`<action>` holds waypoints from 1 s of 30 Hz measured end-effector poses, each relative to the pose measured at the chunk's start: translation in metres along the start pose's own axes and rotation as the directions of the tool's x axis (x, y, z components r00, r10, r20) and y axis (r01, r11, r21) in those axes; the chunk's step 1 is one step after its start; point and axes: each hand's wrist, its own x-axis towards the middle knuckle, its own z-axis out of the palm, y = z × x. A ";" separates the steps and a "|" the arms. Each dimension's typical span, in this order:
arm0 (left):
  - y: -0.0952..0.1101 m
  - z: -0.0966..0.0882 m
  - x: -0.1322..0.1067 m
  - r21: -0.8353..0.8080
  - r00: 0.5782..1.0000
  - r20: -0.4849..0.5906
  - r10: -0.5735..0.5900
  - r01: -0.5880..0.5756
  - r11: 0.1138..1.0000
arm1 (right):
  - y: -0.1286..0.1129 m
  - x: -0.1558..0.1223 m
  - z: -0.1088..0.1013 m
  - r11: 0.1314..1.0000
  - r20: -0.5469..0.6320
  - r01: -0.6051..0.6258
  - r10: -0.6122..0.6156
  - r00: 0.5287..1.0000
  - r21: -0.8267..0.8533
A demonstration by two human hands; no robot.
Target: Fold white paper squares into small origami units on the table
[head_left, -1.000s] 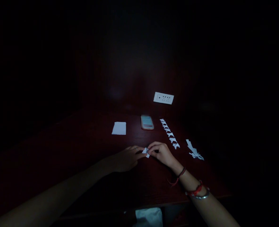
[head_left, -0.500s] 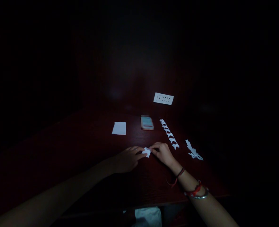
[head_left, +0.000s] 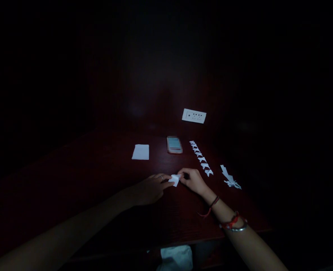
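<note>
The scene is very dark. A small folded piece of white paper lies low over the dark red table, pinched from both sides. My left hand grips its left edge with the fingertips. My right hand, with red threads and a metal bangle at the wrist, holds its right edge with curled fingers. A row of several small folded white paper shapes runs diagonally just beyond my right hand.
A white paper square lies at the back left, a small card-like packet in the middle back. White paper scraps sit at the right. A white wall socket plate is behind the table. Something pale shows below the front edge.
Both hands stay on the small paper and shift it slightly; my right fingers have curled more tightly on its edge. The view has drifted a little.
</note>
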 end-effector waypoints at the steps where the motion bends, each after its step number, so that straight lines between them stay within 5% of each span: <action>1: 0.000 0.001 0.000 0.001 1.000 -0.003 -0.002 0.002 1.000 | 0.001 0.000 0.000 1.000 0.005 -0.024 0.024 1.000 0.010; 8: -0.006 0.008 0.001 -0.013 1.000 -0.009 0.001 -0.002 1.000 | 0.004 0.002 0.003 0.991 0.014 -0.135 0.135 0.991 -0.019; 20: -0.009 0.010 0.002 -0.070 0.999 -0.050 0.003 -0.006 0.997 | 0.009 -0.003 0.001 0.942 0.140 0.272 -0.248 0.959 -0.195; 30: -0.010 0.012 0.003 -0.058 1.000 -0.011 0.000 -0.001 0.998 | 0.007 -0.005 -0.002 0.939 0.190 0.284 -0.248 0.950 -0.196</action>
